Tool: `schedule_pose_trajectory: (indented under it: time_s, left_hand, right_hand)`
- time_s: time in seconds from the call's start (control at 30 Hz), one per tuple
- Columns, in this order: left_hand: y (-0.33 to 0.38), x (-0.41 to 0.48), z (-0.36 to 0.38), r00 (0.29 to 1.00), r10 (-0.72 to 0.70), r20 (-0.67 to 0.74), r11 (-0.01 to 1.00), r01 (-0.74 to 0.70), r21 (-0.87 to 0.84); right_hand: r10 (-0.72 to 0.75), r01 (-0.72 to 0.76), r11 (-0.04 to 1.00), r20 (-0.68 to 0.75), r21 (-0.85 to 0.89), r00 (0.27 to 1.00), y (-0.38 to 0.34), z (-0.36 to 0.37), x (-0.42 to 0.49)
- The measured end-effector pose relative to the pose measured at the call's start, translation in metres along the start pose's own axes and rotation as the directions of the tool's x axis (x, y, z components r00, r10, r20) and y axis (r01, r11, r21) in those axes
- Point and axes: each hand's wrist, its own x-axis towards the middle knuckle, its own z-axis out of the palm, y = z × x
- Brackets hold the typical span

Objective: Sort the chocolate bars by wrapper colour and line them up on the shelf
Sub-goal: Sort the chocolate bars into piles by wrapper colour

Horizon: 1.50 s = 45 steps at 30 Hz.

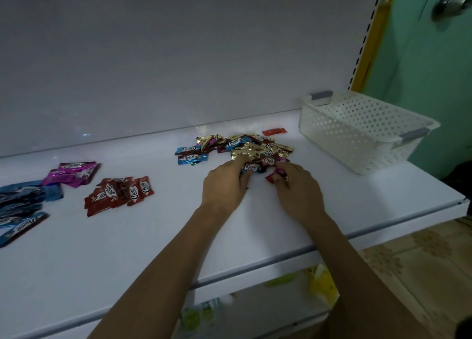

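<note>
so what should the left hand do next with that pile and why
Probably lift the blue bar that the left hand grips out of the mixed pile and carry it to the blue group at far left, since it matches those wrappers. The right hand pinches a pink bar.

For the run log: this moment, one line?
phase: sorting | left hand: grips Choco bar at mixed pile | right hand: pinches pink bar | sorted: blue group, pink group, red group
</note>
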Motion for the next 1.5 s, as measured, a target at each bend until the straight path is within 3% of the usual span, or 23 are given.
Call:
schedule_pose_trajectory:
  time_s: [0.17, 0.27, 0.33, 0.4, 0.47, 0.57, 0.63, 0.77, 0.9, 1.03, 1.07, 1.17, 1.23, 1.3, 1.43, 1.5]
  left_hand:
    - [-0.004, -0.006, -0.012, 0.963, -0.253, -0.095, 0.950, 0.229, -0.210]
    - [-0.004, -0.012, -0.022, 0.909, -0.409, -0.082, 0.843, 0.342, -0.416]
    - [-0.006, -0.015, -0.028, 0.879, -0.474, -0.059, 0.757, 0.372, -0.537]
    - [-0.011, -0.017, -0.034, 0.851, -0.521, -0.059, 0.686, 0.377, -0.622]
    - [-0.014, -0.020, -0.040, 0.804, -0.594, -0.039, 0.539, 0.361, -0.761]
    - [-0.011, -0.022, -0.053, 0.704, -0.709, 0.032, 0.247, 0.292, -0.924]
    - [-0.016, -0.022, -0.061, 0.677, -0.736, -0.010, 0.261, 0.269, -0.927]
    - [-0.031, -0.027, -0.084, 0.664, -0.741, -0.096, 0.327, 0.233, -0.916]
    - [-0.053, -0.047, -0.112, 0.622, -0.765, -0.168, 0.372, 0.213, -0.903]
    - [-0.088, -0.077, -0.149, 0.555, -0.804, -0.212, 0.397, 0.236, -0.887]
    - [-0.098, -0.088, -0.156, 0.546, -0.804, -0.237, 0.429, 0.256, -0.866]
    - [-0.124, -0.123, -0.172, 0.569, -0.730, -0.379, 0.633, 0.352, -0.689]
    - [-0.140, -0.145, -0.183, 0.573, -0.703, -0.421, 0.696, 0.433, -0.573]
    - [-0.157, -0.165, -0.192, 0.527, -0.728, -0.439, 0.683, 0.503, -0.530]
    - [-0.176, -0.178, -0.200, 0.352, -0.779, -0.519, 0.622, 0.534, -0.573]
    - [-0.174, -0.176, -0.198, 0.365, -0.760, -0.538, 0.644, 0.538, -0.544]
  right_hand:
    - [-0.081, 0.081, 0.997, -0.081, -0.008, 0.993, -0.004, 0.000, -0.001]
    - [-0.214, 0.217, 0.976, -0.235, -0.013, 0.948, -0.013, -0.004, -0.007]
    - [-0.294, 0.301, 0.953, -0.244, -0.009, 0.924, -0.026, -0.003, -0.016]
    - [-0.317, 0.330, 0.941, -0.145, 0.073, 0.937, -0.046, 0.005, -0.026]
    - [-0.301, 0.295, 0.941, 0.011, 0.167, 0.954, -0.070, 0.015, -0.035]
    - [-0.144, 0.027, 0.877, 0.208, 0.480, 0.967, -0.111, 0.026, -0.042]
    - [-0.051, -0.137, 0.747, 0.261, 0.651, 0.964, -0.131, 0.032, -0.043]
    - [0.045, -0.311, 0.581, 0.352, 0.752, 0.935, -0.159, 0.042, -0.041]
    - [0.020, -0.406, 0.485, 0.455, 0.775, 0.890, -0.187, 0.055, -0.043]
    - [-0.044, -0.597, 0.194, 0.615, 0.778, 0.787, -0.213, 0.073, -0.047]
    - [-0.068, -0.618, 0.173, 0.635, 0.767, 0.769, -0.221, 0.077, -0.048]
    - [-0.176, -0.611, 0.224, 0.648, 0.760, 0.741, -0.243, 0.093, -0.052]
    - [-0.245, -0.540, 0.315, 0.617, 0.780, 0.748, -0.257, 0.105, -0.056]
    - [-0.279, -0.474, 0.377, 0.586, 0.795, 0.760, -0.273, 0.115, -0.060]
    - [-0.269, -0.322, 0.509, 0.503, 0.798, 0.821, -0.306, 0.144, -0.062]
    - [-0.270, -0.207, 0.592, 0.434, 0.779, 0.859, -0.321, 0.161, -0.061]
